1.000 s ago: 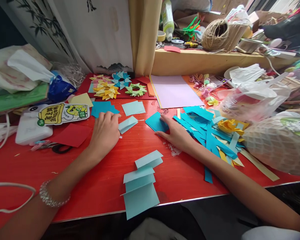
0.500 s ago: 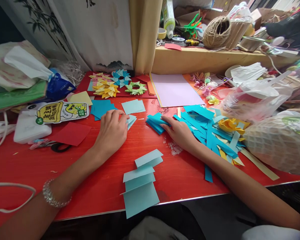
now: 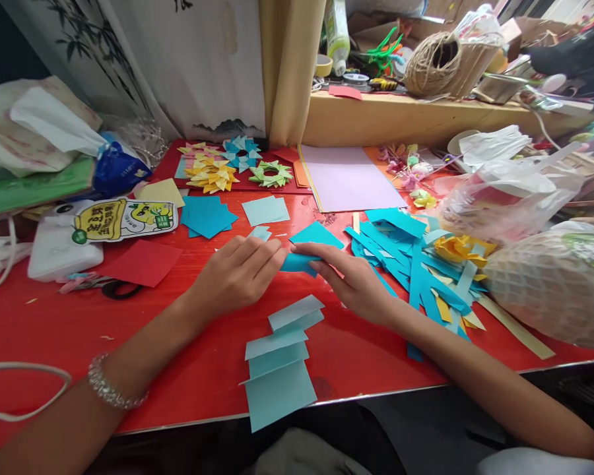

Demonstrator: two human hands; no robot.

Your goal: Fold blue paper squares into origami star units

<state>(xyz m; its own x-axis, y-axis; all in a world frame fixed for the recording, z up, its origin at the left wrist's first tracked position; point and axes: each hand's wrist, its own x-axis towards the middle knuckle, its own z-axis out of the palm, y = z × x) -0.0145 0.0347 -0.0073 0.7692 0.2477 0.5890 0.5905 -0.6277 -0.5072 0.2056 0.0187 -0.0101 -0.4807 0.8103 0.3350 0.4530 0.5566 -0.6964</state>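
Note:
Between my hands, near the middle of the red table (image 3: 188, 369), is a folded blue paper (image 3: 299, 263). My left hand (image 3: 240, 267) grips its left end with bent fingers. The thumb and fingers of my right hand (image 3: 351, 277) pinch its right end. Just behind lies another blue paper (image 3: 317, 233). Folded pale blue papers (image 3: 280, 389) stand in an overlapping row near the front edge. A small pale blue folded piece (image 3: 261, 233) shows behind my left hand. Blue squares (image 3: 206, 216) and a pale blue sheet (image 3: 266, 210) lie farther back.
Blue and yellow paper strips (image 3: 416, 264) are heaped at the right, beside a netted bag (image 3: 554, 284). Folded paper rings (image 3: 271, 174) and a lilac sheet (image 3: 351, 177) lie at the back. At the left are a red paper (image 3: 146, 262) and scissors (image 3: 121, 290).
My right hand has moved left and nearer with a folded blue paper from the stack. My left hand has moved right, away from the small pale piece, and now grips the blue paper.

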